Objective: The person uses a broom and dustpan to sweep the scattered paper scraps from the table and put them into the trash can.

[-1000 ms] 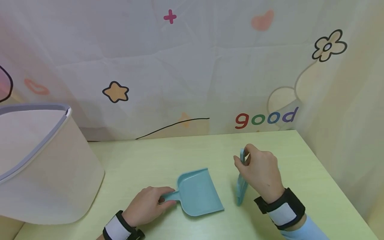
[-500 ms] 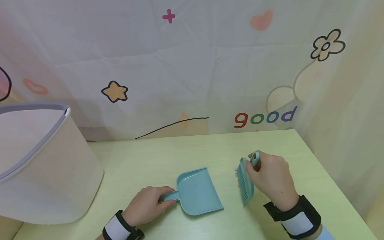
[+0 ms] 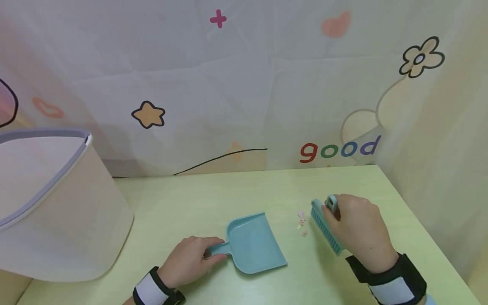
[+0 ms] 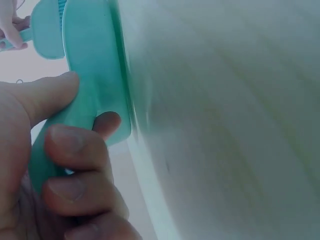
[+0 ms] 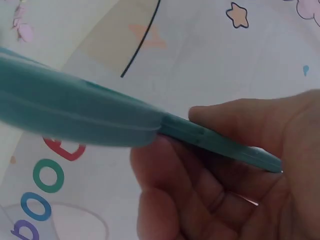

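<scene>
My left hand (image 3: 190, 260) grips the handle of a blue dustpan (image 3: 255, 243), which lies on the table with its wide edge facing right. In the left wrist view, thumb and curled fingers wrap the dustpan's handle (image 4: 75, 117). To the right, my right hand (image 3: 364, 228) holds a blue brush (image 3: 325, 226) by its handle, bristles toward the lower left. Small pink and yellow scraps (image 3: 301, 222) lie on the table between dustpan and brush. The right wrist view shows the brush (image 5: 75, 105) pinched between thumb and fingers.
A large white bin (image 3: 65, 212) with a grey-violet rim stands at the left of the pale green table (image 3: 190, 199). Behind the table hangs a printed cloth (image 3: 228, 97) with a star, a flower and the word "good".
My right hand has moved right and slightly toward me with the brush, which has turned so its bristles show. The scraps have come into view. My left hand and the dustpan have stayed in place.
</scene>
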Motion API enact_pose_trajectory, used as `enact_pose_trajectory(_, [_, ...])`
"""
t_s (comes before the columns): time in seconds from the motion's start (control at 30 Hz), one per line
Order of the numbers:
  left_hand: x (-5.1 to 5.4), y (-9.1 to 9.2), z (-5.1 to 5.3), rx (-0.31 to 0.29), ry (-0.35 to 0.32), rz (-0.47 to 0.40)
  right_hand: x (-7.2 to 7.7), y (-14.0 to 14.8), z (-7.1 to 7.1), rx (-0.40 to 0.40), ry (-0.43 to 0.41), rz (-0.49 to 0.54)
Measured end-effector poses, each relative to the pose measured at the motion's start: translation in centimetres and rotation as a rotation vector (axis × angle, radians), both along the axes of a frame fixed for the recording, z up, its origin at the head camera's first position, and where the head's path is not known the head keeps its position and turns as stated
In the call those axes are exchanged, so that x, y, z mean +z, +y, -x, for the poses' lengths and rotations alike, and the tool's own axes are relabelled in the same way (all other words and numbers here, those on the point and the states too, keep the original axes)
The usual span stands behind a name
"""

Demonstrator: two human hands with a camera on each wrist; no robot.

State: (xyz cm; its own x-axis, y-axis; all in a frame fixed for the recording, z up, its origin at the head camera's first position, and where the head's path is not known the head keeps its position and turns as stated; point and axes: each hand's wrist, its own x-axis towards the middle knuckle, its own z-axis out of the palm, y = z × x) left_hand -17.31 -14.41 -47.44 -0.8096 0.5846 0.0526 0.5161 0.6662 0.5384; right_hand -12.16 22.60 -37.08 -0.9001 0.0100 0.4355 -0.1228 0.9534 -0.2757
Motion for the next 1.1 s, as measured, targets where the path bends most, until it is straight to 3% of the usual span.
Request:
enact_pose_trajectory(0.13, [0.1,0.1,-0.2,-0.002,0.029,-0.005,-1.0,-0.8,0.4,0.021,-0.021,-0.025])
enact_pose_trajectory(0.33, [0.3,0.3,-0.4,0.002,0.068,-0.014,-2.1,-2.1,0.7,0.071,0.038,0.021])
enact_pose_trajectory(0.63, [0.2,0.6,-0.7,0.011,0.076,-0.026,-2.7,-3.6,0.5,0.137,0.106,0.054])
enact_pose_trajectory(0.87, [0.2,0.6,-0.7,0.017,0.063,-0.018,-2.1,-3.1,0.4,0.21,0.113,0.228])
enact_pose_trajectory(0.97, [0.3,0.7,-0.8,0.019,0.056,-0.017,-1.7,-2.6,0.5,0.194,0.177,0.237])
enact_pose_trajectory(1.1, [0.5,0.7,-0.8,0.024,0.046,-0.009,-1.5,-1.7,0.8,0.137,0.273,0.166])
